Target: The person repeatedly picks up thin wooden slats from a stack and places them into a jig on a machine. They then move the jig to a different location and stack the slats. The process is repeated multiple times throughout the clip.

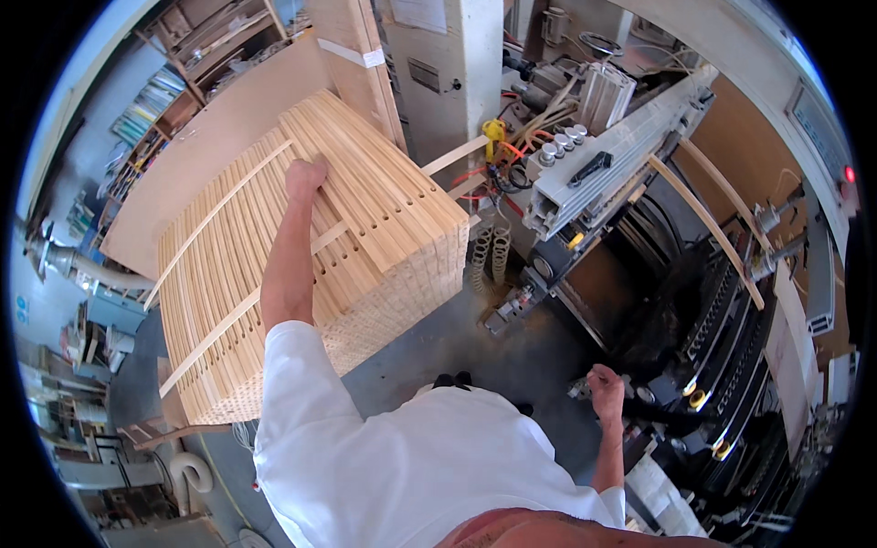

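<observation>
A tall stack of pale wooden slats with drilled holes near their ends stands on the left. My left hand reaches over its top, fingers closed down on a wooden slat near the middle; the fingertips are hidden. Just beyond that hand ends a thin wooden strip lying across the slats. Another crosswise strip lies nearer, partly behind my left forearm. My right hand hangs low on the right beside the machine, its fingers curled in with nothing seen in them.
A machine with a grey metal beam and dark chain tracks fills the right side. Two curved wooden pieces rest across it. Coiled hoses hang beside the stack. A large board leans behind it. Grey floor lies between.
</observation>
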The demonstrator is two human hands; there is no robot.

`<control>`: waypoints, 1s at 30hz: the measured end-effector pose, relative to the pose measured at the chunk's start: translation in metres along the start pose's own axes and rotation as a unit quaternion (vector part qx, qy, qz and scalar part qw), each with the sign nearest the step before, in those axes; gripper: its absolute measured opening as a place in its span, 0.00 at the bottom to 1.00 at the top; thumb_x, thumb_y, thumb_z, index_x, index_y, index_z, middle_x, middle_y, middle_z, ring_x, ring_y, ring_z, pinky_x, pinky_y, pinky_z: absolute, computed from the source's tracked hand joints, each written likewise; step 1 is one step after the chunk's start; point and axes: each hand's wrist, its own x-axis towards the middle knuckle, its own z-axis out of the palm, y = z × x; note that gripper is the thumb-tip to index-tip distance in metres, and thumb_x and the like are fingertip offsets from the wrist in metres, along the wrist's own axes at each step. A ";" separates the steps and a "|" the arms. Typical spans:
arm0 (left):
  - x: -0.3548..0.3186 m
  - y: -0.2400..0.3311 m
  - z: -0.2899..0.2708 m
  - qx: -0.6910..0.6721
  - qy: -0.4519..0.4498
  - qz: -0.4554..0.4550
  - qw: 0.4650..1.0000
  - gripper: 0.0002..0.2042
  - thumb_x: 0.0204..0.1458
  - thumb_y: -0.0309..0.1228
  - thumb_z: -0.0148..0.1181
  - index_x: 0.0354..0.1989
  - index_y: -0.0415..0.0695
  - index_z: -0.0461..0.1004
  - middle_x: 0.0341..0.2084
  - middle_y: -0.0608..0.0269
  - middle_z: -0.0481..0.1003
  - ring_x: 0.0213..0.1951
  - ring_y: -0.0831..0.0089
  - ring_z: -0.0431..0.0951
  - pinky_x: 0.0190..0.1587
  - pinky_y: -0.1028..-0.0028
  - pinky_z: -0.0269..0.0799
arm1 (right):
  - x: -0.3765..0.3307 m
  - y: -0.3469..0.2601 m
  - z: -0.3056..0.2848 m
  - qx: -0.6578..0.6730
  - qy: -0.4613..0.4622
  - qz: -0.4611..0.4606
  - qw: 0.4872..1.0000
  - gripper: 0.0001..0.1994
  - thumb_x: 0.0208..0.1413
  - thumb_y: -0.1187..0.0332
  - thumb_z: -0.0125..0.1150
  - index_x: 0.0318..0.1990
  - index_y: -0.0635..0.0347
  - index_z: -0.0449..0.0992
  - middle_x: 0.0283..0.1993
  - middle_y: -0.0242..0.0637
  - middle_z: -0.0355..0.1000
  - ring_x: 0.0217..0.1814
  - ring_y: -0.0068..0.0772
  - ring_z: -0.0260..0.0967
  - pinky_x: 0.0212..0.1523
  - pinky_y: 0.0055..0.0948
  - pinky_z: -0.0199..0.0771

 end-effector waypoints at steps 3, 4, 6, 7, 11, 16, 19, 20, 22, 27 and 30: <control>-0.006 -0.004 -0.008 -0.002 0.006 0.047 0.999 0.29 0.51 0.52 0.58 0.35 0.29 0.80 0.30 0.37 0.80 0.39 0.48 0.82 0.46 0.60 0.77 | -0.023 0.013 0.018 0.017 0.012 -0.006 1.000 0.14 0.57 0.71 0.63 0.47 0.70 0.77 0.36 0.34 0.77 0.39 0.21 0.72 0.43 0.24 0.72; -0.009 -0.003 -0.011 -0.016 -0.037 0.043 0.998 0.29 0.52 0.52 0.57 0.36 0.29 0.80 0.30 0.38 0.80 0.39 0.48 0.82 0.45 0.60 0.77 | -0.036 0.010 0.021 0.009 0.020 -0.001 1.000 0.13 0.56 0.71 0.63 0.47 0.69 0.77 0.36 0.33 0.77 0.39 0.22 0.72 0.44 0.24 0.72; -0.016 -0.001 -0.025 -0.017 -0.082 0.044 0.996 0.30 0.53 0.53 0.57 0.42 0.30 0.78 0.30 0.40 0.80 0.39 0.51 0.82 0.44 0.61 0.77 | -0.048 0.005 0.027 -0.062 0.034 -0.023 0.997 0.12 0.57 0.69 0.62 0.45 0.67 0.77 0.34 0.36 0.76 0.38 0.26 0.73 0.44 0.27 0.72; -0.020 -0.007 -0.028 -0.003 -0.084 0.050 0.995 0.31 0.53 0.53 0.57 0.46 0.30 0.77 0.29 0.42 0.81 0.39 0.54 0.83 0.44 0.63 0.77 | -0.056 0.003 0.028 -0.053 0.047 -0.055 0.996 0.12 0.57 0.68 0.61 0.45 0.67 0.77 0.34 0.38 0.76 0.39 0.27 0.73 0.44 0.27 0.72; -0.089 0.006 -0.033 -0.037 0.098 0.283 0.953 0.28 0.55 0.45 0.60 0.53 0.31 0.73 0.39 0.41 0.80 0.44 0.62 0.81 0.46 0.68 0.75 | -0.106 -0.011 0.022 -0.039 0.085 0.008 0.996 0.14 0.57 0.70 0.63 0.49 0.66 0.76 0.39 0.47 0.78 0.40 0.36 0.78 0.45 0.30 0.75; -0.319 0.050 -0.040 -0.319 -0.127 0.368 0.864 0.14 0.60 0.32 0.58 0.51 0.36 0.75 0.33 0.65 0.77 0.31 0.79 0.74 0.37 0.79 0.70 | -0.187 0.026 0.028 -0.010 0.184 0.038 0.982 0.14 0.57 0.70 0.63 0.50 0.64 0.77 0.43 0.47 0.78 0.42 0.37 0.78 0.46 0.31 0.76; -0.452 0.027 0.027 -0.361 -0.429 0.286 0.777 0.12 0.61 0.28 0.57 0.51 0.38 0.75 0.32 0.68 0.76 0.31 0.84 0.72 0.35 0.82 0.69 | -0.238 0.031 0.028 -0.095 0.190 0.086 0.973 0.15 0.57 0.67 0.61 0.51 0.61 0.77 0.48 0.45 0.76 0.48 0.48 0.75 0.46 0.39 0.76; -0.490 0.015 0.055 -0.335 -0.494 0.297 0.745 0.12 0.61 0.28 0.57 0.51 0.39 0.75 0.32 0.68 0.76 0.31 0.84 0.72 0.35 0.82 0.69 | -0.257 0.030 0.023 -0.107 0.210 0.085 0.968 0.15 0.57 0.67 0.62 0.50 0.60 0.76 0.48 0.44 0.74 0.49 0.51 0.73 0.47 0.42 0.76; -0.554 -0.016 0.095 -0.254 -0.602 0.336 0.678 0.13 0.59 0.28 0.59 0.51 0.38 0.75 0.32 0.68 0.77 0.31 0.83 0.73 0.36 0.80 0.71 | -0.309 0.056 0.026 -0.159 0.269 0.089 0.946 0.17 0.55 0.67 0.63 0.52 0.58 0.75 0.52 0.44 0.73 0.55 0.52 0.69 0.54 0.44 0.71; -0.651 -0.026 0.114 -0.082 -0.703 0.467 0.531 0.13 0.59 0.28 0.59 0.50 0.35 0.75 0.37 0.64 0.79 0.38 0.80 0.77 0.40 0.79 0.74 | -0.432 0.072 0.027 -0.255 0.441 0.197 0.837 0.16 0.52 0.69 0.64 0.50 0.58 0.76 0.54 0.42 0.72 0.59 0.48 0.66 0.57 0.44 0.67; -0.670 -0.019 0.138 -0.060 -0.721 0.493 0.483 0.15 0.56 0.30 0.61 0.50 0.36 0.76 0.39 0.55 0.81 0.39 0.71 0.81 0.45 0.74 0.75 | -0.472 0.092 0.046 -0.310 0.489 0.273 0.768 0.20 0.51 0.72 0.63 0.53 0.57 0.73 0.57 0.45 0.68 0.59 0.52 0.64 0.57 0.47 0.65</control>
